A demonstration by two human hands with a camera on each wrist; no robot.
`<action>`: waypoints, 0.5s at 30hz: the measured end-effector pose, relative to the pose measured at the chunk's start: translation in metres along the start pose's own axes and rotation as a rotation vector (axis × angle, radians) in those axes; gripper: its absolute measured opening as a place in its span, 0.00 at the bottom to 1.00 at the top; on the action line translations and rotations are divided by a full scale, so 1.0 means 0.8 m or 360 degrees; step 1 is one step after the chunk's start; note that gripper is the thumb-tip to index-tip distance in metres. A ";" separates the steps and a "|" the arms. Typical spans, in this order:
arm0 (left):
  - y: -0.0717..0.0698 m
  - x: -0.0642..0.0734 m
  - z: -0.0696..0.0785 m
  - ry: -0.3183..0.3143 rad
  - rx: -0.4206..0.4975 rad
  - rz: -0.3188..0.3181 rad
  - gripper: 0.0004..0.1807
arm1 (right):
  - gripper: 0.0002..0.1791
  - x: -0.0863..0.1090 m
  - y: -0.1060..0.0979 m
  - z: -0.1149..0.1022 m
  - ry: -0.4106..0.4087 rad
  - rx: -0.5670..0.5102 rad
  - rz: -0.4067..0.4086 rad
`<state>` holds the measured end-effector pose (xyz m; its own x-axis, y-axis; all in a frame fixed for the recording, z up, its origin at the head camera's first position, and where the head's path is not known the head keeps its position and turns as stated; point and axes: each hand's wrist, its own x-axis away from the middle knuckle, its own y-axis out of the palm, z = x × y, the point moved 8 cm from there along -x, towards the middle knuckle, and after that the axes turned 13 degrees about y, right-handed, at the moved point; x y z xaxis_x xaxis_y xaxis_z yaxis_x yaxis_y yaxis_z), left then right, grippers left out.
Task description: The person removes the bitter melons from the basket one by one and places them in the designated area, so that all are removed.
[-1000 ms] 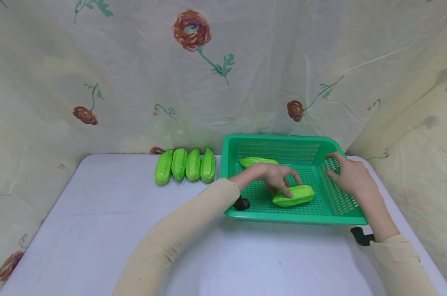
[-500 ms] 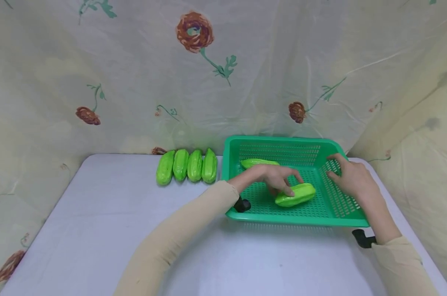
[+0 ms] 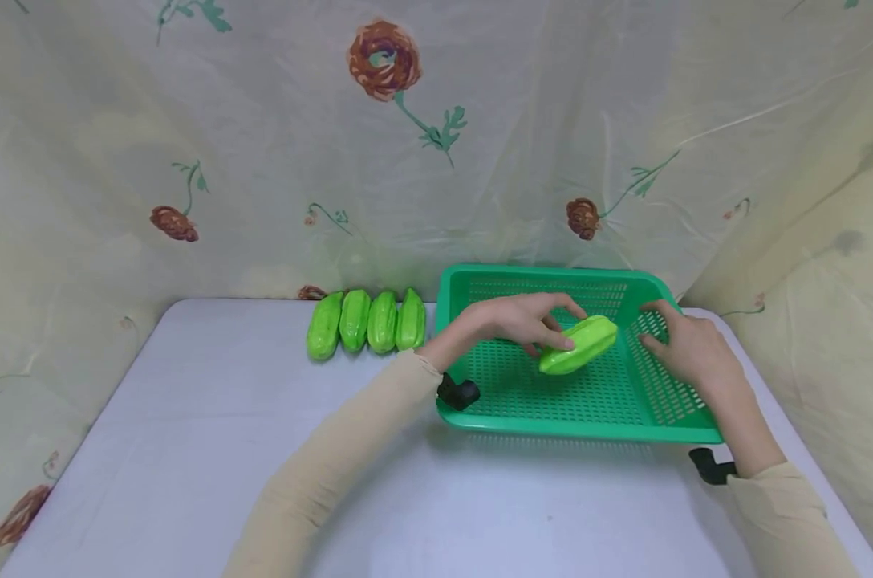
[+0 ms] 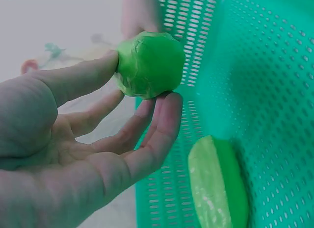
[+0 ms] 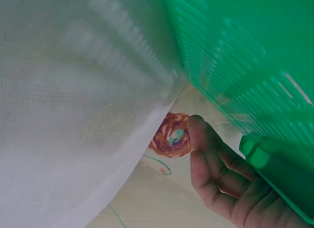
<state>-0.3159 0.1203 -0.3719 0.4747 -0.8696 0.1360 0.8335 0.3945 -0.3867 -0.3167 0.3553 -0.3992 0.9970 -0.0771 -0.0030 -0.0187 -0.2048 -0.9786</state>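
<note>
My left hand [image 3: 525, 319] holds a light-green, ridged, cucumber-like vegetable [image 3: 584, 343] between thumb and fingertips. In the left wrist view, the held vegetable [image 4: 151, 65] is seen end-on, raised above the basket floor. A second such vegetable [image 4: 218, 184] lies in the green plastic basket [image 3: 552, 433]; in the head view the left hand hides it. My right hand [image 3: 692, 345] grips the basket's right rim. In the right wrist view, fingers of the right hand [image 5: 221, 174] lie along the outside of the basket wall; its thumb cannot be made out there.
Several matching green vegetables [image 3: 367, 323] stand side by side at the back of the white-covered table [image 3: 213, 417], left of the basket. Behind hangs a flowered curtain [image 3: 278, 120]. Black camera mounts [image 3: 456, 393] sit at both wrists.
My left hand has lifted the vegetable off the basket floor and drawn it up and back. My right hand stays at the basket's rim.
</note>
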 end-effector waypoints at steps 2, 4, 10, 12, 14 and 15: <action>-0.005 0.008 0.004 0.0030 0.0020 0.0019 0.32 | 0.28 0.000 0.000 0.000 -0.0002 -0.0002 0.0002; -0.009 0.017 0.007 0.0061 0.0075 0.0040 0.31 | 0.28 0.000 0.000 0.000 -0.0005 0.0000 0.0003; -0.025 0.047 0.005 0.0172 0.0346 0.0166 0.31 | 0.28 -0.001 0.001 0.001 -0.0002 0.0007 0.0005; -0.032 0.058 0.003 0.0199 0.0407 0.0225 0.31 | 0.28 -0.001 0.001 0.001 -0.0003 0.0007 0.0006; -0.039 0.071 0.001 0.0238 0.0473 0.0284 0.31 | 0.28 -0.001 0.001 0.001 -0.0006 0.0005 0.0006; -0.042 0.079 -0.001 0.0255 0.0514 0.0315 0.31 | 0.28 0.000 0.001 0.002 -0.0003 0.0000 0.0002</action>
<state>-0.3144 0.0521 -0.3508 0.6061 -0.7926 -0.0660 0.7884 0.6097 -0.0817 -0.3167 0.3567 -0.3999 0.9971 -0.0753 -0.0047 -0.0201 -0.2044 -0.9787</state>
